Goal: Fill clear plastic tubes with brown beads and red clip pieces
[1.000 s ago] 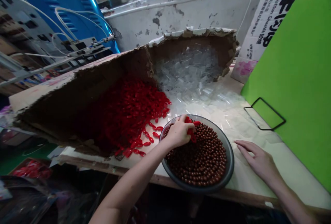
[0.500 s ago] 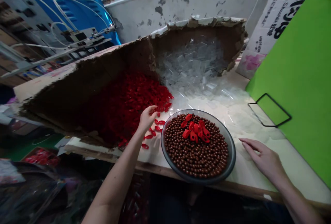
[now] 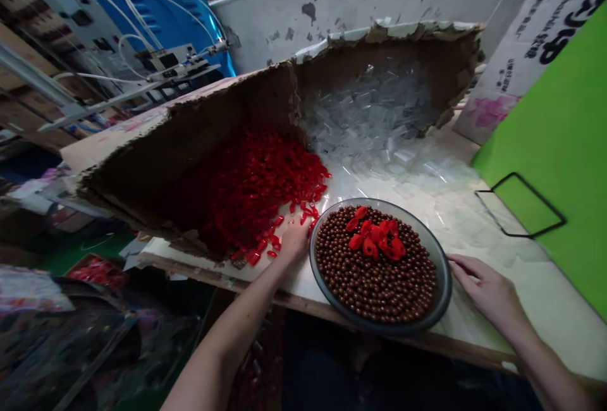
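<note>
The left grip is recorded at the near-left rim of a round shallow metal dish, just beside it, among loose red plastic pieces spilled onto the worktop. Its fingers are turned toward the far side and are partly obscured, so it cannot be determined whether they are clenched or whether any piece is grasped. The right grip is found released, resting on the worktop to the right of the dish, with its fingertips just beside the rim and nothing held.

The dish lies between the two grips and is filled with brown round beads. A cluster of red plastic pieces is placed on the beads, toward the far side of the dish. Left of the dish and beyond it, a heap of red plastic pieces is contained within a torn cardboard box, and clear plastic pieces are spread at its far right end and onto the worktop. A green board stands at the right, with a black wire frame against it.
</note>
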`<state>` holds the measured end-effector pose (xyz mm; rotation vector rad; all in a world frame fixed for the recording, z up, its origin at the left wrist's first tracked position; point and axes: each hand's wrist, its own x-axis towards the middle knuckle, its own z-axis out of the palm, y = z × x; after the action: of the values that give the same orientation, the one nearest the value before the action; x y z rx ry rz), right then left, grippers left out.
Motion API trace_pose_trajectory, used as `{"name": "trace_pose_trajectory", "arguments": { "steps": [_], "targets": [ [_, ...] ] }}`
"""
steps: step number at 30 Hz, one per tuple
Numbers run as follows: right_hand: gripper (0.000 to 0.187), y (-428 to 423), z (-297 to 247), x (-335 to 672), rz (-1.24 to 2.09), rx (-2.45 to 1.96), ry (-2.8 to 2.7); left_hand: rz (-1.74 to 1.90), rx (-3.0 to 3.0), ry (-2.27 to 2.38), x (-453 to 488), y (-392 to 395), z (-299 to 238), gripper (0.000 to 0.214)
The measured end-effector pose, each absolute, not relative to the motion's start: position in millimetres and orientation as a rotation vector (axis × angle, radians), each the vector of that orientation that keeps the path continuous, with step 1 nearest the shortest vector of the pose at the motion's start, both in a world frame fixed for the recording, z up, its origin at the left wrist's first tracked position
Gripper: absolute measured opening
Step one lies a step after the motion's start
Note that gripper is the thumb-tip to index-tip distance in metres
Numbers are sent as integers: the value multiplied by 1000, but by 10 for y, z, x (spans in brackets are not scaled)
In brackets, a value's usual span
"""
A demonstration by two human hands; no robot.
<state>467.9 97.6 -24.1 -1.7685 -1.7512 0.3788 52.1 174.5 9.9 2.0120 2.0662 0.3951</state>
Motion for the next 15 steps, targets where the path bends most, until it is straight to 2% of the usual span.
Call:
{"name": "trace_pose_trajectory", "arguments": {
  "steps": [7,12,15],
  "targets": [
    [32,902,-78,4700,350,-1752,-1735,708,1903,2166,469,1845,238,8],
    [31,906,-90,4803,352,-1777,-1686,1063,1894,2168,495,1931,674,12],
    [30,908,-43,4818,328,-1797,-1631,1250,2043,1934,816,1921,956,13]
  ]
}}
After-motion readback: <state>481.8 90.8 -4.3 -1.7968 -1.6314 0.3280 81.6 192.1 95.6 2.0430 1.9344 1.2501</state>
